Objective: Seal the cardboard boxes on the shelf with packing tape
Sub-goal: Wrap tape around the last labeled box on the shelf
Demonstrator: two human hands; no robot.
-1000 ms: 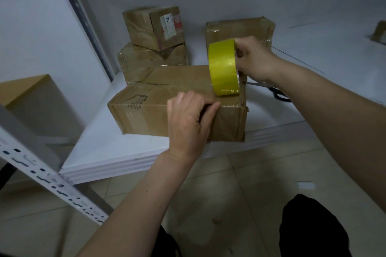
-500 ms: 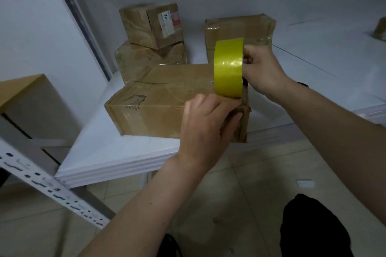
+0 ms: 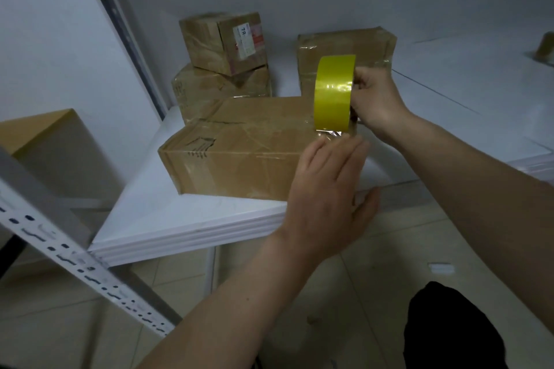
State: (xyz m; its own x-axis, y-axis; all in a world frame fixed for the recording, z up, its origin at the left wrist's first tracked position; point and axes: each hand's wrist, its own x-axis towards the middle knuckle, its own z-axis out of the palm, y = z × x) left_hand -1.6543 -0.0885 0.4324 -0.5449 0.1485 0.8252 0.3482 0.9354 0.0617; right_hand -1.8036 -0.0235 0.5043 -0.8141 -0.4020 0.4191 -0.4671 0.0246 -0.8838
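A long cardboard box (image 3: 239,147) lies near the front edge of the white shelf (image 3: 186,219). My right hand (image 3: 374,96) grips a yellow roll of packing tape (image 3: 334,93) upright over the box's right end, and a clear strip runs from the roll down onto the box. My left hand (image 3: 326,189) lies flat with straight fingers against the box's front right corner, fingertips just under the roll on the tape strip.
Two stacked boxes (image 3: 221,69) and another taped box (image 3: 344,48) stand at the back of the shelf. A perforated metal upright (image 3: 69,252) crosses the lower left. A brown box (image 3: 45,135) sits at the left. Tiled floor lies below.
My left hand has slid right along the box's front edge and its fingers have straightened flat. The roll in my right hand has shifted slightly right and back.
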